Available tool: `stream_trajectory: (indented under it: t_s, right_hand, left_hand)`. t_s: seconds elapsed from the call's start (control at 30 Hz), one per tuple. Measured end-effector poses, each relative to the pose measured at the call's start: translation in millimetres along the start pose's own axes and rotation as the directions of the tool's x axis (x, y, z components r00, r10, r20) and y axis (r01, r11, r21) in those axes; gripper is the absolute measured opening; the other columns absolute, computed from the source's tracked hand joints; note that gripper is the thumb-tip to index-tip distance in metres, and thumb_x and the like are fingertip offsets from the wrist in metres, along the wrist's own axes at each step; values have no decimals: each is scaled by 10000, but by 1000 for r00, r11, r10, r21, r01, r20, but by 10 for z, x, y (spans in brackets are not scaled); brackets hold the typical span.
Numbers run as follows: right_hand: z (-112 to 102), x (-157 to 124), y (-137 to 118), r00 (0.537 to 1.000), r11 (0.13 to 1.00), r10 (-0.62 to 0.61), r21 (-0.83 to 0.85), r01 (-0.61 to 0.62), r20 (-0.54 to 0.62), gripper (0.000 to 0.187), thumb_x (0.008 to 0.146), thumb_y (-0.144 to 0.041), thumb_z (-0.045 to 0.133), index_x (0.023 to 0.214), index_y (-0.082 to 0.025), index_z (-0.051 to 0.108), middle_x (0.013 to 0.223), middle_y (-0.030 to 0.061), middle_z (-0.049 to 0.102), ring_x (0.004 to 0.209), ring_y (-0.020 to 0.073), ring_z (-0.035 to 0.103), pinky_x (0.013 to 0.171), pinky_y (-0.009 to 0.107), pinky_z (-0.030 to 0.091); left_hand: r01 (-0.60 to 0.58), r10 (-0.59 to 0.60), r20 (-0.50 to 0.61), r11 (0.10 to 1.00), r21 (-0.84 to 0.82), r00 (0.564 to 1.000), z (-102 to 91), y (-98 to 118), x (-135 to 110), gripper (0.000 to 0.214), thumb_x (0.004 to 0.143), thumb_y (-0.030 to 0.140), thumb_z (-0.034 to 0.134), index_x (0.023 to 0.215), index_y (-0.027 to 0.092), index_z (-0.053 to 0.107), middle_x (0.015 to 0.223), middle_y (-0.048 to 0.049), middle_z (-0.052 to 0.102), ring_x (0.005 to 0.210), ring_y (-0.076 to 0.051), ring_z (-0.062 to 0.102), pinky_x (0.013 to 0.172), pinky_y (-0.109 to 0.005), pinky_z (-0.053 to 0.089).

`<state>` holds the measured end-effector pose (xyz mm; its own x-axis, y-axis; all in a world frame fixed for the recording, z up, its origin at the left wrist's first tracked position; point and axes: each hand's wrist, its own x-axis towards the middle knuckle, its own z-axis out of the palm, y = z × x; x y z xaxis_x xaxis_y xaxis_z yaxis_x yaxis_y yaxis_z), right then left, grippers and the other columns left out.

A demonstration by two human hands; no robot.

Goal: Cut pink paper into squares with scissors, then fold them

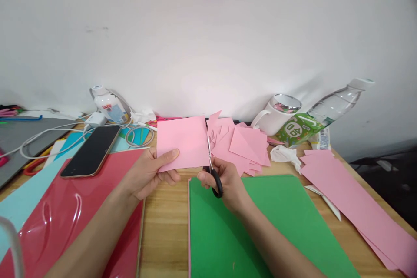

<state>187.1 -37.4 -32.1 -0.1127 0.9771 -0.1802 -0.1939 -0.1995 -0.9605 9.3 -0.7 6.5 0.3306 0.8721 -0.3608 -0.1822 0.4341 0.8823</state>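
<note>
So I'm standing here watching someone with a piece of pink paper (180,141) held up just above the worktop (164,230), pretty much in the middle. The left hand (148,176) has it by the near left corner, thumb flat on top and the other fingers curled underneath, so it's pinched closed on the sheet. The right hand (226,180) is wrapped round a pair of black-handled scissors (218,184), fingers curled in at the grips, blades lying along the paper's right edge and pointing away toward the wall. How wide the blades are, I honestly can't tell.

Just beyond the scissors, to the right, there's a messy heap of pink cut pieces (239,150). A stack of green sheets (276,230) lies under the right forearm, and long pink strips (361,208) run down the right side. Over on the left, a phone (93,150) sits partly on a shiny red pack (109,167). Back by the wall you've got a white mug (273,118), a green packet (298,130) and a tilted clear bottle (339,103), plus a crumpled tissue (286,156) nearer the strips.
</note>
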Motion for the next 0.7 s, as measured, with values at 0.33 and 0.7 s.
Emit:
stream_trajectory:
  t_s: [0.33,0.7]
  right_hand:
    - [1,-1,-4,1000,1000,9,-14,-10,-9,422,487,-414,792,723,-159,552,465,-56,503,439,83,416,440,216,319]
    - [-9,2,3,998,999,-33,28,31,56,494,473,-447,803,775,-174,522,597,-46,497,528,84,420,500,218,335]
  left_hand:
    - [-6,6,5,1000,7,1000,-9,-11,3,224,676,258,734,783,77,655,498,-49,666,353,-121,589,339,-153,491]
    - [-8,7,14,1000,25,1000,-4,-24,9,189,690,256,720,744,84,663,471,-55,658,352,-134,593,339,-164,487]
